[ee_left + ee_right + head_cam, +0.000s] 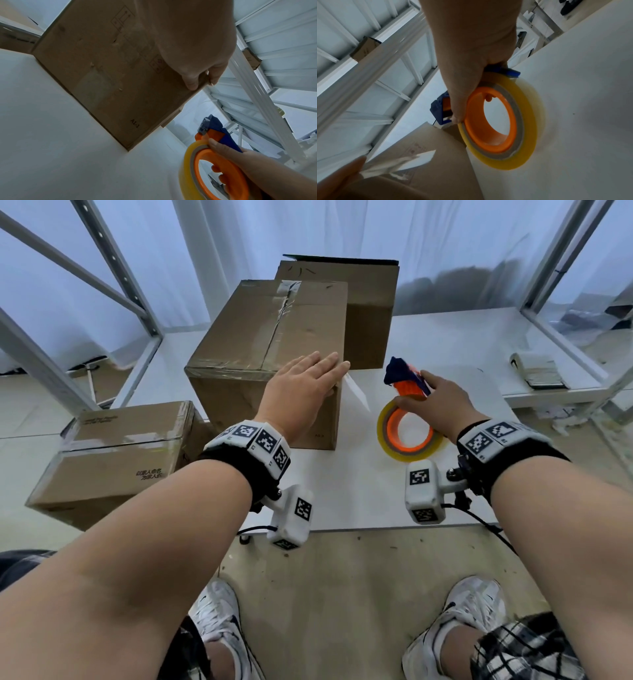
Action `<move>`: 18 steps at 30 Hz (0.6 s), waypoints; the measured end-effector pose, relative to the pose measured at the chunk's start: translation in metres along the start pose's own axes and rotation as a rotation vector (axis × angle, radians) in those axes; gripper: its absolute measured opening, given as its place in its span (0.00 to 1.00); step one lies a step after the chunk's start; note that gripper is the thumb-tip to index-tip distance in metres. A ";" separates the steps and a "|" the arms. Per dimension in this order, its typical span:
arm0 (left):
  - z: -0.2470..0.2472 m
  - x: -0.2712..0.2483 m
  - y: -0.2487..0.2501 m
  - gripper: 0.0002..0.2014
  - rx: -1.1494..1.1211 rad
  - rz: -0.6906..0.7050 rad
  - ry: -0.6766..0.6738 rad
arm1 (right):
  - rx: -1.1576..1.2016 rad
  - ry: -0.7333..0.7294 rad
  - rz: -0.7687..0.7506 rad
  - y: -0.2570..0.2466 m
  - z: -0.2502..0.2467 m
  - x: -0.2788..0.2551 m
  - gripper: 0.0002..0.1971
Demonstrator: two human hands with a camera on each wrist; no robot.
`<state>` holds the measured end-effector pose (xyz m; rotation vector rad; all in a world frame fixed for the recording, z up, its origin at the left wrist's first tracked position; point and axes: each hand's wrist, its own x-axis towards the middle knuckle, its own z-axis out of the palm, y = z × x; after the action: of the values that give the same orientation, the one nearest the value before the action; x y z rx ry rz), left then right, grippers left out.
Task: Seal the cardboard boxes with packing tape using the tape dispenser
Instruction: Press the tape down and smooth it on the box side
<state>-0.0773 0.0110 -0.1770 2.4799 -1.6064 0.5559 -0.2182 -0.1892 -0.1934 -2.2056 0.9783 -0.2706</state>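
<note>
A brown cardboard box stands on the white table, with clear tape along its top seam. My left hand rests on the box's near right top corner with its fingers straight; in the left wrist view the thumb presses the box's side face. A loose strip of tape sticks out from that corner. To the right of the box, my right hand grips the tape dispenser, which has an orange core, a blue cutter head and a yellowish roll. The right wrist view shows the dispenser just above the table beside the box.
A second cardboard box stands right behind the first. A third, taped box sits lower at the left, beside the table. White metal rack posts rise on both sides. A pale bundle lies on the right shelf.
</note>
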 end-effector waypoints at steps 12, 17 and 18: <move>0.005 0.021 0.031 0.24 -0.026 -0.062 0.035 | 0.114 0.102 0.300 0.051 0.022 0.027 0.35; 0.006 0.027 0.041 0.25 -0.020 -0.071 0.022 | -0.143 0.211 0.059 0.040 0.014 0.024 0.32; 0.006 0.027 0.042 0.25 -0.023 -0.072 0.019 | -0.044 0.250 -0.047 0.029 0.011 0.022 0.30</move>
<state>-0.1036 -0.0316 -0.1758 2.4966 -1.5014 0.5459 -0.2144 -0.2129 -0.2226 -2.2747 1.0745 -0.5623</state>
